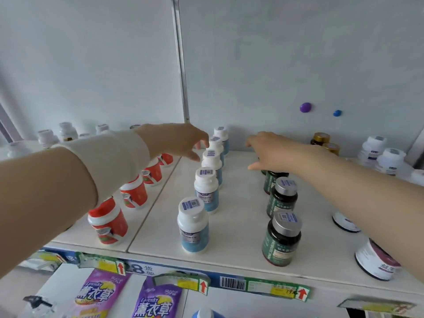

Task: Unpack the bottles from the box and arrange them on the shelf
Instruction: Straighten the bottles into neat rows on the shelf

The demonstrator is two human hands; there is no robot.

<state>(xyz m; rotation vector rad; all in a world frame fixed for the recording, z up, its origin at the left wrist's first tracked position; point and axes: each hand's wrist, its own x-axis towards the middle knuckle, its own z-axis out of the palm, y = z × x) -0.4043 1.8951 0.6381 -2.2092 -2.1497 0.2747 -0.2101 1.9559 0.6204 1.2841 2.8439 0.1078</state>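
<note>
Both hands' grip point(183, 143) open, empty.

1. A pale shelf point(241, 226) is seen, split by a seam at the left; price tags point(277, 289) are fixed along its front edge.
2. A file of white-capped blue bottles point(193, 228) is stood upright front to back; red-and-white jars point(107, 222) are lined up to its left.
3. Dark green bottles point(281, 239) are ranged to the right; white tubs point(376, 260) are set beyond them; gold-capped jars point(321, 138) are placed at the back.

White-capped blue-labelled bottles point(194, 228), red tubs point(107, 222), dark green-labelled bottles point(281, 239) on a white shelf point(238, 216).
</note>
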